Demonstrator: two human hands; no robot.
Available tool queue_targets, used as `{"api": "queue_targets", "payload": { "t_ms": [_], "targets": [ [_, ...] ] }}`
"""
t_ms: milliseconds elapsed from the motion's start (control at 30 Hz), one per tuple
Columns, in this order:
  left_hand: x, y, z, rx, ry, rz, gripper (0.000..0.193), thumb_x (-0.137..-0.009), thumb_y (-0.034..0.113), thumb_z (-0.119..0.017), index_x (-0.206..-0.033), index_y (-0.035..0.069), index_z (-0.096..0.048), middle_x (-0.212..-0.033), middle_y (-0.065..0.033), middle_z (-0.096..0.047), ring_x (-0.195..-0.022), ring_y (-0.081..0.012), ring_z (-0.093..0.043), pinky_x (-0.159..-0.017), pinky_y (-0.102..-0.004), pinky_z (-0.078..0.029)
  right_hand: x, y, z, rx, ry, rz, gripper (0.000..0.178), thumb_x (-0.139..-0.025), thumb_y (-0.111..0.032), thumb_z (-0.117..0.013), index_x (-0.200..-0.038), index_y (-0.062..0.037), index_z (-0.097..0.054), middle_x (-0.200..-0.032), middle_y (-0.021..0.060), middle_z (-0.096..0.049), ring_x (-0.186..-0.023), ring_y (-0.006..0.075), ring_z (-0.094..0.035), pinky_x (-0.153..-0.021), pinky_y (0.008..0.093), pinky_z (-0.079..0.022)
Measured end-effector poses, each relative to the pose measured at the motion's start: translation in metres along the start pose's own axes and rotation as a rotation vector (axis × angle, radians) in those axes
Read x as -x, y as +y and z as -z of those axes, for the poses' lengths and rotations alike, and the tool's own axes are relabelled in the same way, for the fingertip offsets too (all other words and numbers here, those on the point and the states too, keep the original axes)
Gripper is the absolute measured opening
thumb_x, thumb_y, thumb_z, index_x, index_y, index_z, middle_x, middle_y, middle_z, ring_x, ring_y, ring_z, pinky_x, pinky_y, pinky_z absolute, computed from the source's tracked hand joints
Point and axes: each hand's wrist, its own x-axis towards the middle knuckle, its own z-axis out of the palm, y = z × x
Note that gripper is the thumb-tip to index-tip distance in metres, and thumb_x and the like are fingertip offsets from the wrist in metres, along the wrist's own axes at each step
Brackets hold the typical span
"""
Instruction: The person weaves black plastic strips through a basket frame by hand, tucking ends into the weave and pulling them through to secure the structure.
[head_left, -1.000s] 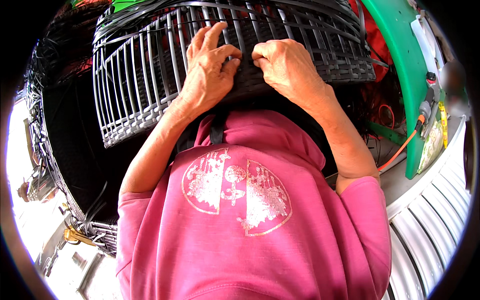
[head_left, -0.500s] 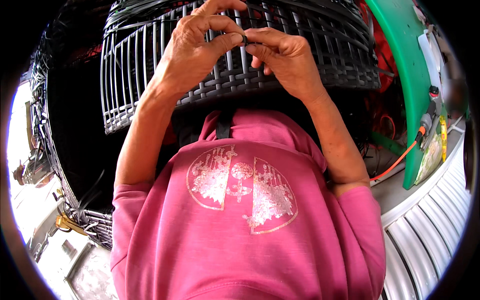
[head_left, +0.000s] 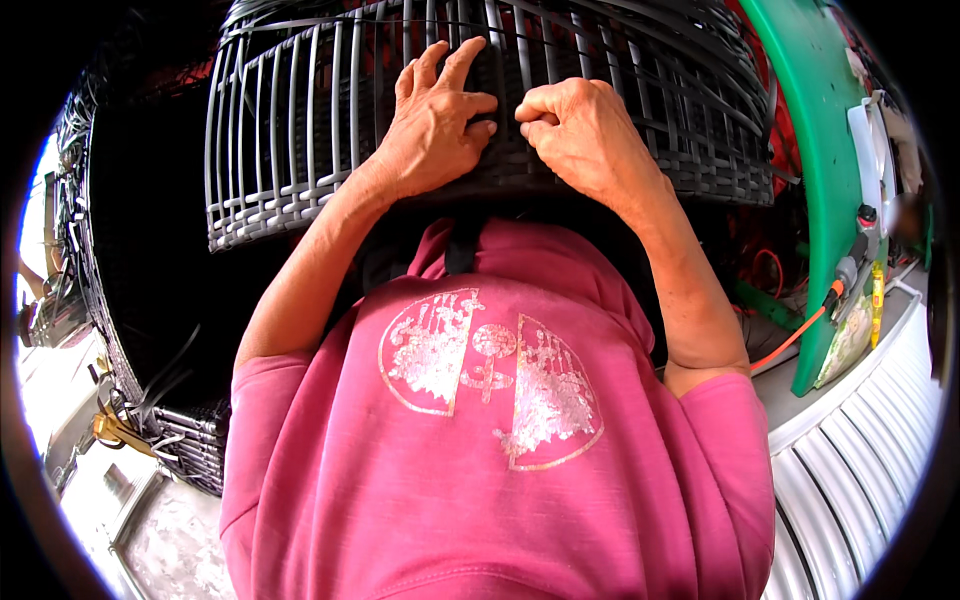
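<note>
The woven basket frame (head_left: pixel 480 110) fills the top of my view, a big dark shell of upright ribs with rattan-like strip woven through its lower band, held up just in front of my chest. It looks bulky but light to me, the ribs stiff and springy, the flat strip pliable and smooth enough to slip if I ease off. I would grip it by the woven band or a rib, never by a loose strand. My left hand (head_left: pixel 435 125) lies spread on the weave, fingers long and flat against the ribs, thumb tucked toward the middle. My right hand (head_left: pixel 580 125) is curled tight beside it, fingers pinched as if on a strand, but I cannot make out the strand itself. My knuckles nearly touch. My pink shirt (head_left: pixel 500 450) hides the basket's lower rim and whatever carries it. The green frame (head_left: pixel 815 130) at my right and the orange cable (head_left: pixel 790 340) beneath it are cut off by the rim.
</note>
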Motion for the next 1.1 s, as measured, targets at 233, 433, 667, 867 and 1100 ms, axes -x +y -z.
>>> {"api": "queue_targets", "payload": {
  "t_ms": [233,433,667,867,1100],
  "targets": [
    [-0.005,0.001,0.044,0.516,0.202,0.036,0.008,-0.073,0.004,-0.070,-0.081,0.004,-0.069,-0.131,-0.0080,-0.051,-0.125,-0.0217,-0.040,-0.105,-0.0369,-0.027,-0.002,0.002,-0.013,-0.165,0.282,0.249,0.016,-0.079,-0.006,-0.065,-0.093,0.0000,-0.067,-0.082,0.0142,-0.066,-0.066,0.0302,-0.064,-0.063,0.0341,-0.051],
    [0.011,0.006,0.065,0.786,0.219,0.207,0.014,-0.082,0.016,-0.067,-0.086,0.003,-0.068,-0.115,-0.0078,-0.061,-0.111,-0.0221,-0.052,-0.094,-0.0332,-0.039,-0.009,-0.013,-0.018,-0.704,0.021,-0.107,0.018,-0.078,-0.009,-0.070,-0.094,0.0008,-0.067,-0.072,0.0110,-0.065,-0.057,0.0119,-0.059,-0.055,0.0251,-0.048],
    [0.041,-0.020,0.030,-0.027,0.064,0.140,0.022,-0.079,0.005,-0.063,-0.101,0.008,-0.067,-0.142,-0.0106,-0.037,-0.132,-0.0339,-0.029,-0.108,-0.0446,-0.025,-0.016,-0.031,-0.015,-0.022,-0.101,0.000,0.009,-0.072,-0.005,-0.056,-0.070,0.0014,-0.062,-0.062,0.0201,-0.060,-0.064,0.0362,-0.062,-0.063,0.0420,-0.050],
    [0.037,-0.027,0.023,0.016,0.022,0.155,0.018,-0.078,0.009,-0.066,-0.096,0.012,-0.068,-0.146,-0.0087,-0.032,-0.135,-0.0335,-0.024,-0.110,-0.0441,-0.022,-0.019,-0.027,-0.031,-0.188,-0.174,-0.027,0.010,-0.075,-0.006,-0.059,-0.079,-0.0001,-0.067,-0.071,0.0182,-0.063,-0.069,0.0341,-0.063,-0.065,0.0406,-0.049],
    [0.037,-0.011,0.048,0.247,0.209,0.217,0.005,-0.076,0.008,-0.067,-0.081,0.009,-0.069,-0.133,-0.0088,-0.045,-0.125,-0.0318,-0.036,-0.103,-0.0439,-0.030,-0.018,-0.028,-0.046,-0.375,0.129,0.176,0.019,-0.078,-0.007,-0.066,-0.095,0.0006,-0.067,-0.097,0.0156,-0.066,-0.080,0.0302,-0.064,-0.074,0.0346,-0.051]
  ]
}}
